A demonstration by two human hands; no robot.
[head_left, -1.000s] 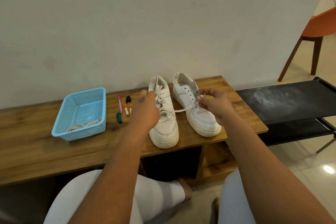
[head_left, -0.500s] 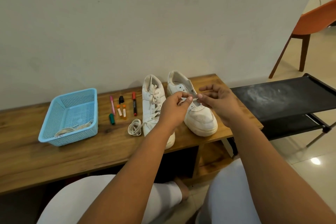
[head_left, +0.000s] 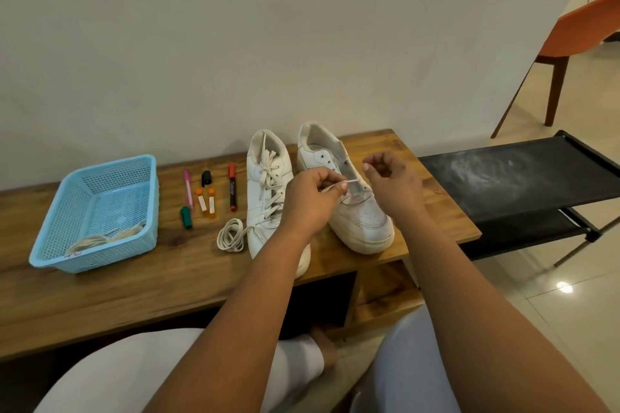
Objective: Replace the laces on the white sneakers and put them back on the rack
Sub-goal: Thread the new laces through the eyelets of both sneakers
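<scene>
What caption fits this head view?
Left hand pinches a lace over the unlaced right sneaker; left sneaker laced.

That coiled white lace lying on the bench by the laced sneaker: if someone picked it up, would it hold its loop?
Probably not. The coiled lace looks flat, thin and soft, so it would likely droop and uncoil. It seems very light. One end runs toward the laced sneaker, so it might snag there.

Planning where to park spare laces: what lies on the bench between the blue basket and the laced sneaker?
Head view: markers, two small orange-capped tubes and a coiled lace lie between the blue basket and laced sneaker.
</scene>
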